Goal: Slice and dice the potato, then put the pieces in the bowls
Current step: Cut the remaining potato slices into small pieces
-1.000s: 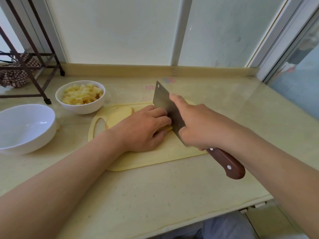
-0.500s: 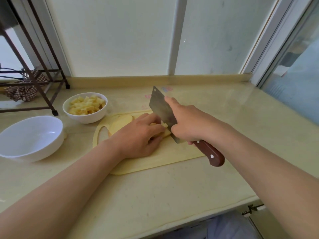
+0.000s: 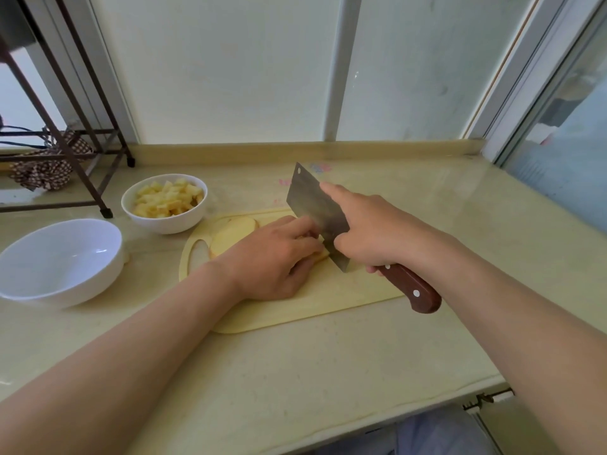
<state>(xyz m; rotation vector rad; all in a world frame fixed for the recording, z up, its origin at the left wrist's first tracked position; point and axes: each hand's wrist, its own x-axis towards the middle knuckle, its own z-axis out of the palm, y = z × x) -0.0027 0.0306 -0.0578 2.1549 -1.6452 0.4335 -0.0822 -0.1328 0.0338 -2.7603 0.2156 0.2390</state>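
Head cam: large white bowl [image 3: 82, 284] far left on the counter [image 3: 295, 372]. Small white bowl [image 3: 164, 223] just right of it holds diced potato [image 3: 166, 200]. Yellow cutting board [image 3: 328, 300] at centre, with potato slices [image 3: 230, 233] on it. Left hand [image 3: 272, 261] has its fingers curled, pinning the slices down. Cleaver [image 3: 312, 205] edge is down at the slices, against the left knuckles. Right hand [image 3: 371, 228] is wrapped round the wooden handle, index finger along the blade.

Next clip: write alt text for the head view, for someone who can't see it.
A person's right hand grips a wooden-handled cleaver, its blade set against potato slices that the left hand holds on a pale cutting board. To the left on the counter stand a small bowl of diced potato and a larger empty white bowl.
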